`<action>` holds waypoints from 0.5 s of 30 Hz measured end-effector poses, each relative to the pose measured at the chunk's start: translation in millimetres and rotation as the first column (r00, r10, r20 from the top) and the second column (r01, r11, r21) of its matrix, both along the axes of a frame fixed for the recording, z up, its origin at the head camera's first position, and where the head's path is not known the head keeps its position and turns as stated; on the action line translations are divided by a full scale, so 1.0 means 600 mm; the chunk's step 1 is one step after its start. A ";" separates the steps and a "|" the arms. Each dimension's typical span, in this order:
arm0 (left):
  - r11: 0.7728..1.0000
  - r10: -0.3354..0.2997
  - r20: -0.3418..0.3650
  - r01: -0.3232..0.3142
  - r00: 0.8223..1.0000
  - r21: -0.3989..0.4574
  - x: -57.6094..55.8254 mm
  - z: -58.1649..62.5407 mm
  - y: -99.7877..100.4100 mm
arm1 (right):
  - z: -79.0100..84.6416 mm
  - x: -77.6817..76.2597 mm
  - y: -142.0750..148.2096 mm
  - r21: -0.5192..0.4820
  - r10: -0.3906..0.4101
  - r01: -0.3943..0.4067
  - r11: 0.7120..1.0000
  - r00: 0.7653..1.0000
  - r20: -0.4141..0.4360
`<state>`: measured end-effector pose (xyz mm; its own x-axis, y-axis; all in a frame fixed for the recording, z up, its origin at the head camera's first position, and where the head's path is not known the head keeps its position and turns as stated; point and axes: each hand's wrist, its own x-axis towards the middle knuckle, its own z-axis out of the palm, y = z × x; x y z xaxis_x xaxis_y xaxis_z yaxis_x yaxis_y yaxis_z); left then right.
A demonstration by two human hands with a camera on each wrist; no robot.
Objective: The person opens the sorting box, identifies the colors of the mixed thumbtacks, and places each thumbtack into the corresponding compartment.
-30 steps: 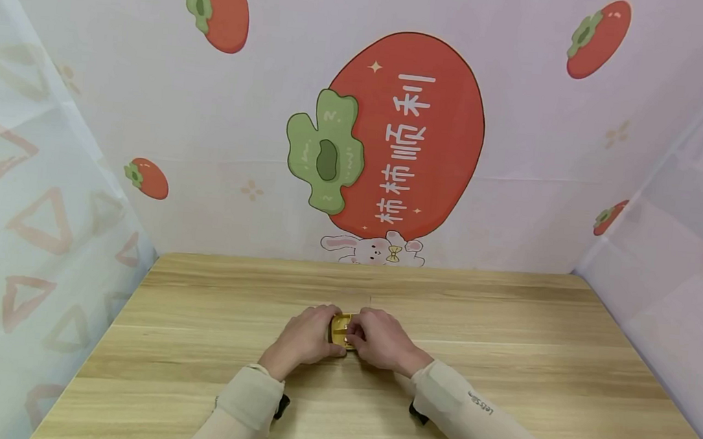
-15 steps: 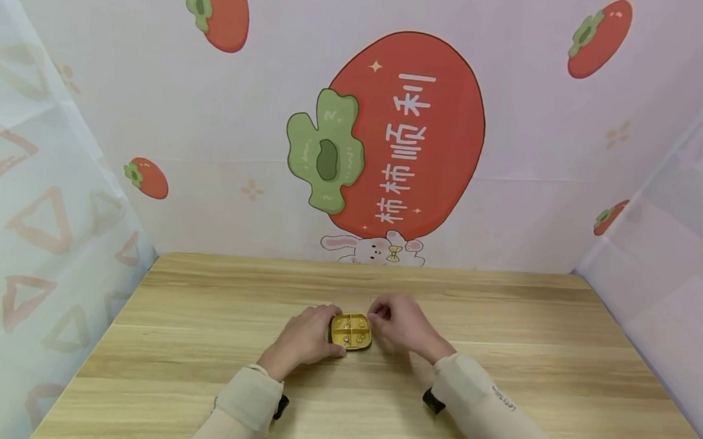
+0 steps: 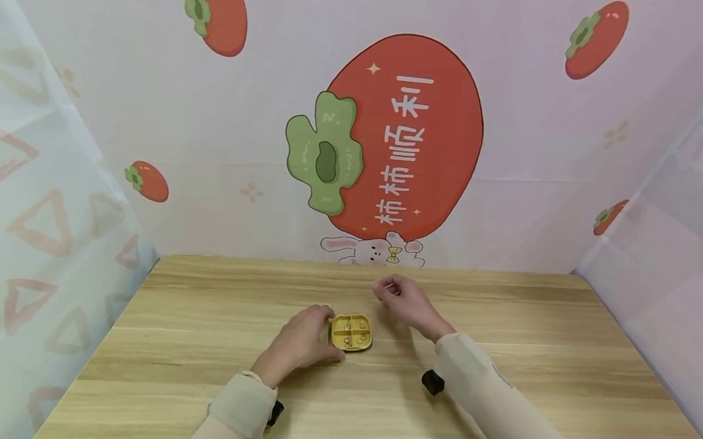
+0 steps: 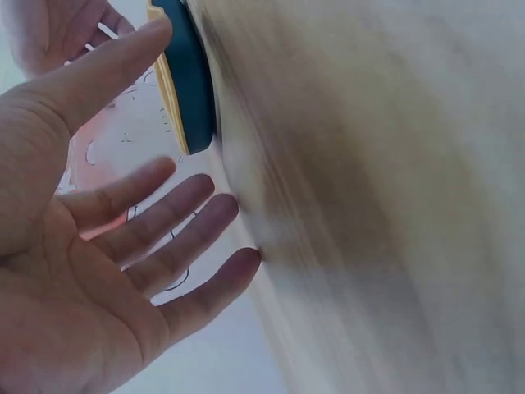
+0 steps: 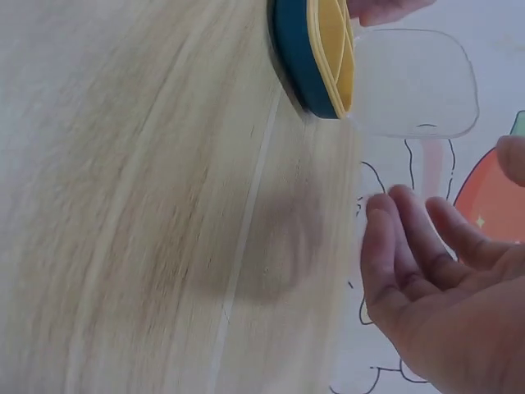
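A small box point(image 3: 352, 330) with yellow divided compartments stands on the wooden table, several tiny ring-like gold pieces lying inside. Its dark teal outer wall point(image 4: 190, 82) shows in the left wrist view. From the right wrist view, a clear lid point(image 5: 417, 84) stands raised behind it. My left hand point(image 3: 301, 339) lies along the box's left side, fingers spread and thumb near the front corner; whether the thumb touches it I cannot tell. Beyond the box to the right, my right hand point(image 3: 409, 305) hovers above the table with loosely bent fingers, holding nothing.
The wooden table point(image 3: 192, 358) ends at a back wall cloth point(image 3: 261, 102) printed with red persimmons and a rabbit. Pale cloth walls stand at both sides. A black wrist device point(image 3: 433, 382) sits under my right sleeve.
My right hand has drawn off the compartments, first to the right, then toward the back. The left hand has loosened from around the box's left side and shifted slightly away.
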<state>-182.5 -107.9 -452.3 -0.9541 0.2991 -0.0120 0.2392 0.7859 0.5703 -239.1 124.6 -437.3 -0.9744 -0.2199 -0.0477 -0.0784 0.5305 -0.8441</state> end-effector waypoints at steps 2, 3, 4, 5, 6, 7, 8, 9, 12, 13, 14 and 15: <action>1.000 0.028 0.006 -0.028 1.000 0.000 0.000 -0.001 0.000 | 0.000 -0.004 -0.002 -0.011 0.027 -0.027 1.000 0.998 0.048; 0.999 0.039 0.007 -0.039 0.999 -0.004 0.000 -0.001 0.001 | 0.000 -0.005 -0.003 -0.018 0.043 -0.042 0.999 0.997 0.070; 0.999 0.046 0.007 -0.046 0.999 -0.011 -0.001 -0.002 0.001 | 0.000 -0.007 -0.005 -0.031 0.062 -0.059 0.998 0.994 0.095; 0.999 0.049 0.003 -0.049 0.999 -0.023 -0.002 -0.002 0.001 | -0.001 -0.009 -0.006 -0.043 0.081 -0.076 0.996 0.990 0.116; 0.998 0.050 0.000 -0.050 0.999 -0.036 -0.003 -0.002 0.002 | -0.001 -0.010 -0.007 -0.054 0.101 -0.095 0.994 0.986 0.130; 0.998 0.047 -0.006 -0.048 0.999 -0.050 -0.004 -0.002 0.002 | -0.001 -0.011 -0.009 -0.065 0.118 -0.109 0.992 0.983 0.142; 0.997 0.046 -0.010 -0.047 0.999 -0.062 -0.005 -0.003 0.003 | -0.002 -0.012 -0.010 -0.079 0.134 -0.122 0.989 0.979 0.156; 0.997 0.044 -0.015 -0.045 0.999 -0.070 -0.006 -0.003 0.003 | -0.001 -0.012 -0.012 -0.090 0.149 -0.136 0.987 0.975 0.165; 0.995 0.037 -0.023 -0.039 0.999 -0.088 -0.008 -0.004 0.004 | -0.002 -0.012 -0.015 -0.111 0.184 -0.166 0.980 0.967 0.178; 0.995 0.034 -0.026 -0.036 0.999 -0.091 -0.008 -0.004 0.005 | -0.003 -0.012 -0.016 -0.114 0.190 -0.171 0.979 0.965 0.180; 0.995 0.032 -0.026 -0.035 0.999 -0.092 -0.008 -0.005 0.005 | -0.003 -0.012 -0.016 -0.118 0.199 -0.179 0.977 0.963 0.184; 0.995 0.028 -0.030 -0.031 0.999 -0.095 -0.009 -0.005 0.005 | -0.003 -0.013 -0.016 -0.115 0.204 -0.185 0.976 0.962 0.183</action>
